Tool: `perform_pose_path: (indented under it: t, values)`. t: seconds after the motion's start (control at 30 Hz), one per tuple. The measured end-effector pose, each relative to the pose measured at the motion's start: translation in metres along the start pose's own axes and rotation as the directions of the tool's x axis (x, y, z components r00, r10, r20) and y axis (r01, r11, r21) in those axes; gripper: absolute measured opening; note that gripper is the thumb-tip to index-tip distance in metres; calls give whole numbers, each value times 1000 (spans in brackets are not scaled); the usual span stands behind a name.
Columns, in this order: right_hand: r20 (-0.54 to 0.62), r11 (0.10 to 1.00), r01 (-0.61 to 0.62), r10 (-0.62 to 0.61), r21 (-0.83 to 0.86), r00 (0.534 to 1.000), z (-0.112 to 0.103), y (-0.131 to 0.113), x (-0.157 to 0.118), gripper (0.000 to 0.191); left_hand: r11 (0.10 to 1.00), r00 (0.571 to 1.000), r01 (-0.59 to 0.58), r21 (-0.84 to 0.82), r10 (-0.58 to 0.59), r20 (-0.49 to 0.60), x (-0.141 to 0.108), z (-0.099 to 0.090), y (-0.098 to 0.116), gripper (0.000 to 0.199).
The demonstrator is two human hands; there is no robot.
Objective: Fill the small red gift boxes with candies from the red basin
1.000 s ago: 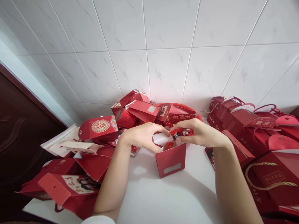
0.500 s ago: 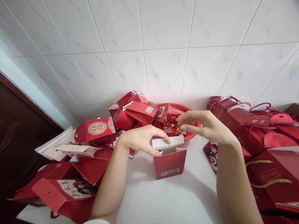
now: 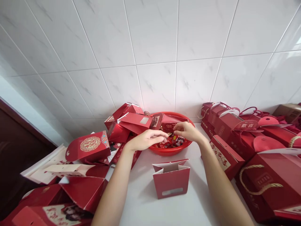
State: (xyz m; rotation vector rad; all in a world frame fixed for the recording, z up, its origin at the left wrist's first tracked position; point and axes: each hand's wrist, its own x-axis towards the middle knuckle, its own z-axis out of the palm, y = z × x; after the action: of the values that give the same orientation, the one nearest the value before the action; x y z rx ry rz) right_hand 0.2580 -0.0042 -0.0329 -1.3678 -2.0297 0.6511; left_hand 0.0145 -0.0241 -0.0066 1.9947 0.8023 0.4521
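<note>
A: The wall (image 3: 155, 37) has shiny pale tiles with thin gray marks. The table (image 3: 138, 210) in front of it is white. Where is the open red box?

B: The open red box (image 3: 172, 183) is on the table, on the near side of the red tub (image 3: 166, 153). It stands up, with its mouth to the ceiling. Its long way goes from left to right, and the right end is a tiny bit farther back. The side with the long slot faces the person.

A: Is a hand on it?

B: No, both hands are at the tub. The left hand (image 3: 144, 140) is over the tub's left side, fingers a bit bent. The right hand (image 3: 188, 131) is at the tub's right side, fingers curled in. The shiny sweets (image 3: 178, 141) are near both.

A: Do the hands hold any?

B: I can't tell for either one. The fingertips are too hard to see.

A: What else is there?

B: On the left is a messy pile of red and cream boxes (image 3: 83, 191). One box (image 3: 90, 145) has a round gold mark. On the right are red gift boxes (image 3: 270, 175), some with rope handles.
</note>
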Motion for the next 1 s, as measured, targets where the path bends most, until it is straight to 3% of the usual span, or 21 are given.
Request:
perform_pose_path:
  t: [0.07, 0.2, 0.33, 0.4, 0.5, 0.63, 0.77, 0.9, 1.0]
  values:
    - [41, 1000, -17, 17, 8, 999, 11, 7, 7, 9, 992, 997, 71, 105, -71, -5, 19, 5, -13, 36]
    - [93, 995, -103, 104, -7, 990, 25, 17, 13, 15, 917, 960, 163, 363, -233, 155, 53, 14, -37, 28]
    - [68, 988, -152, 154, -38, 986, 27, 21, 15, 24, 799, 934, 339, 496, -350, -75, 66, 12, -49, 43]
    - [73, 986, -159, 163, -57, 984, 27, 21, 16, 28, 750, 898, 420, 512, -425, -113, 66, 10, -48, 55]
    - [128, 984, -160, 170, -85, 977, 28, 20, 16, 38, 729, 887, 390, 563, -462, -15, 66, 8, -45, 65]
    - [286, 983, -110, 148, -145, 947, 28, 18, 15, 50, 682, 868, 320, 657, -489, 85, 68, 10, -40, 60]
    - [442, 982, -20, 102, -185, 891, 28, 14, 15, 39, 641, 845, 281, 715, -518, 132, 69, 12, -36, 60]
    - [437, 965, -43, 157, -258, 885, 28, 9, 14, 26, 663, 869, 225, 714, -468, 160, 69, 13, -37, 55]
    - [419, 963, -23, 138, -269, 897, 27, 8, 13, 25, 710, 886, 230, 665, -435, 158, 69, 14, -42, 34]
